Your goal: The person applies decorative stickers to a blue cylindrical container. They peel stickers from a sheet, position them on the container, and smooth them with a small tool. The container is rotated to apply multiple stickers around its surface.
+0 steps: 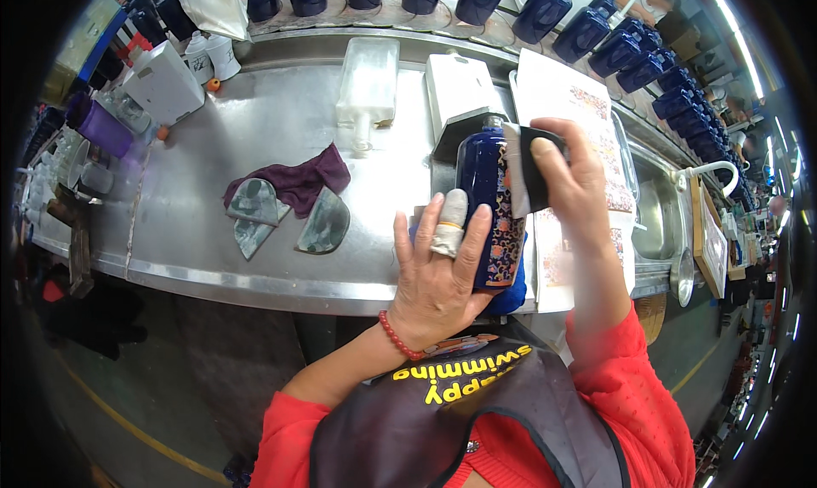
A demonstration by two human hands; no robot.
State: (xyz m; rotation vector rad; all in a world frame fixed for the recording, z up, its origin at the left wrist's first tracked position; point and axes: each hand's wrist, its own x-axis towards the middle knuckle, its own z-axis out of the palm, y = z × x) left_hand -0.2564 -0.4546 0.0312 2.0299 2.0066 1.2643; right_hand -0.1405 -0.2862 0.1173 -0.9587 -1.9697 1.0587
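Note:
A dark-blue glossy bottle (478, 169) with a flowered decal (502, 254) down its right side is in front of me, neck pointing away. My left hand (438, 271) steadies it from the left and near its base, fingers spread along it and thumb partly hidden. A pale cloth-like cover wraps one finger. My right hand (572, 169) grips a flat black scraper-like pad (534, 177). A pale sheet-like strip (516, 169) lies between the pad and the bottle's decorated side; whether it belongs to the pad I cannot tell. Blue cloth (511, 299) shows under the base.
Printed decal sheets (557, 88) lie at right, beside a sink (655, 220). A clear glass bottle (368, 84), white box (459, 84), purple cloth (319, 177) and green-patterned curved pieces (325, 222) are on the metal table (281, 105). Several blue bottles (545, 13) line the back.

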